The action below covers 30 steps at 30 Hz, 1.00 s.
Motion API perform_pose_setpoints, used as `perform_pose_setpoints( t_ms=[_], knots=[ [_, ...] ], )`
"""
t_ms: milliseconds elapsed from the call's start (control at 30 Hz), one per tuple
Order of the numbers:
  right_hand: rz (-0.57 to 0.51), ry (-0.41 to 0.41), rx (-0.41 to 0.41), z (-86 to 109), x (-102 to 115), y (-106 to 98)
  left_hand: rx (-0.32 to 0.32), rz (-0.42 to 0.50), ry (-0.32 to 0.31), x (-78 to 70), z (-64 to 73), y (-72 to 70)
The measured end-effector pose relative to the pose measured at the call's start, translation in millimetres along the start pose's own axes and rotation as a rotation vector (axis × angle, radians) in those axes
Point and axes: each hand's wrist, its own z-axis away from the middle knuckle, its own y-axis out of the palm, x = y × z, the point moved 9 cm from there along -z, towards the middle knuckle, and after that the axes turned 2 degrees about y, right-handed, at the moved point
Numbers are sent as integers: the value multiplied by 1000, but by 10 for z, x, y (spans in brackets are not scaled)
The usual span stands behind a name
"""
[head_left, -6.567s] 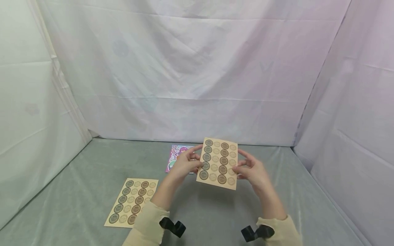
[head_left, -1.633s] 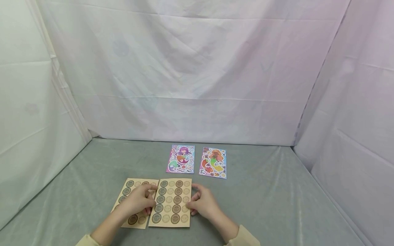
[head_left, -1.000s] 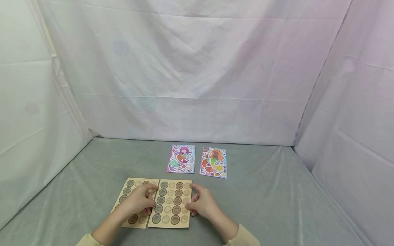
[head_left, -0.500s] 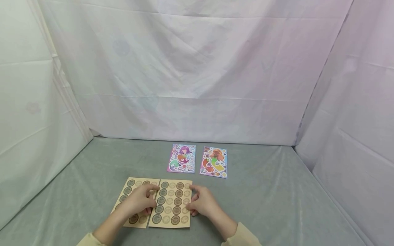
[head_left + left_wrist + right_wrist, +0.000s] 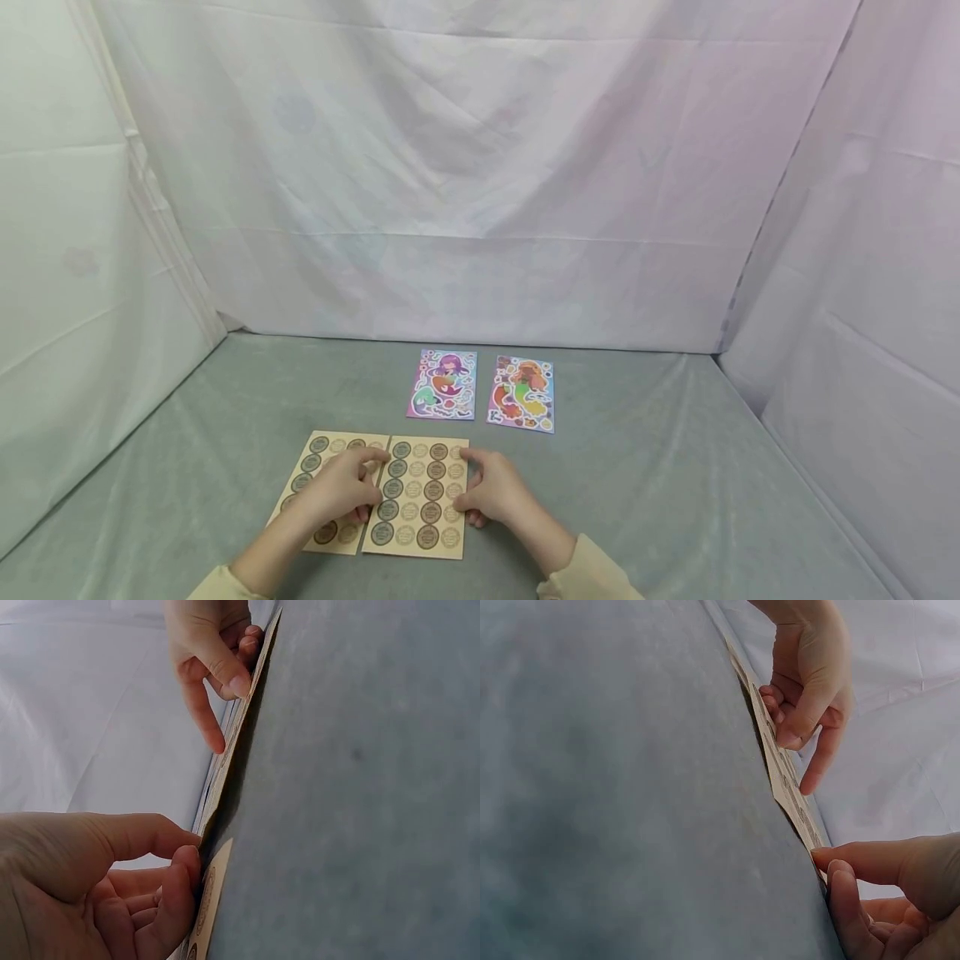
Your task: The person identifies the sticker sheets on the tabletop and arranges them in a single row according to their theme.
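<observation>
A tan sheet of round seal stickers [image 5: 417,500] lies low over the table in the head view, its rows of circles facing up. My left hand [image 5: 347,483] pinches its left edge, thumb on the face. At the right edge, my right hand [image 5: 491,490] pinches in the same way, index finger stretched toward the upper corner. In the left wrist view, a dark shadow shows under the sheet's edge [image 5: 238,746]. A second matching sticker sheet [image 5: 313,462] lies flat just to the left, partly hidden under my left hand and forearm.
Farther back lie two colourful mermaid sticker sheets, one with a purple-haired figure [image 5: 442,385], the other with an orange-haired one [image 5: 521,394]. Grey cloth covers the table [image 5: 652,483]. White curtains [image 5: 480,183] enclose the back and sides.
Since the oldest frame, both hands have brought the raised sticker sheet down and left, beside the matching one, uncovering the orange-haired mermaid sheet. Over the last second and a half the hands barely move.
</observation>
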Motion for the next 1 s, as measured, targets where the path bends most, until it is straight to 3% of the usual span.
perform_pose_setpoints(
  t_ms=[267,1000],
  knots=[
    [15,29,13,-12,-21,-6,-5,-1,-43,28,22,6],
    [55,11,12,25,-24,-21,12,-11,-32,-26,12,-22]
  ],
)
